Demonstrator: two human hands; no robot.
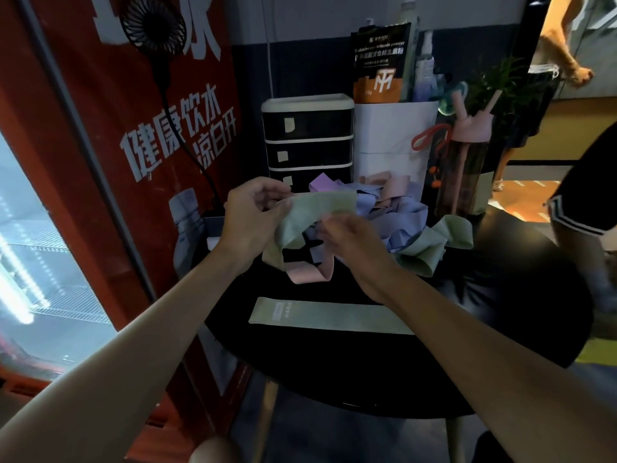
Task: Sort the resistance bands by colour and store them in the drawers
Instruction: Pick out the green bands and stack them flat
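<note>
**At the round black bench, a green band held between two hands**

Over the far half of the bench (500, 312), the person's left hand (253, 208) pinches the upper left edge of a pale green band (317, 205). The right hand (350, 238) has its fingers curled in at the band's lower edge, so the loop hangs open between the hands. Just below it a pink band (310, 272) lies folded on the bench. Behind the hands sits a tangled pile of bands (394, 212), lilac, blue and pink, with another green band (434, 245) trailing off its right side. Nearer the person, one green band lies pressed flat (327, 315) on its own.

A small drawer unit (307, 142) stands at the back, white-framed with dark fronts. Its three visible drawers are pushed in, each carrying a pale label, and I cannot tell what is in them. Beside it a white box (394, 138) holds an upright black-and-orange pouch (380, 61) and some bottles. To its right stands a pink-lidded drinks bottle (464, 168).
</note>
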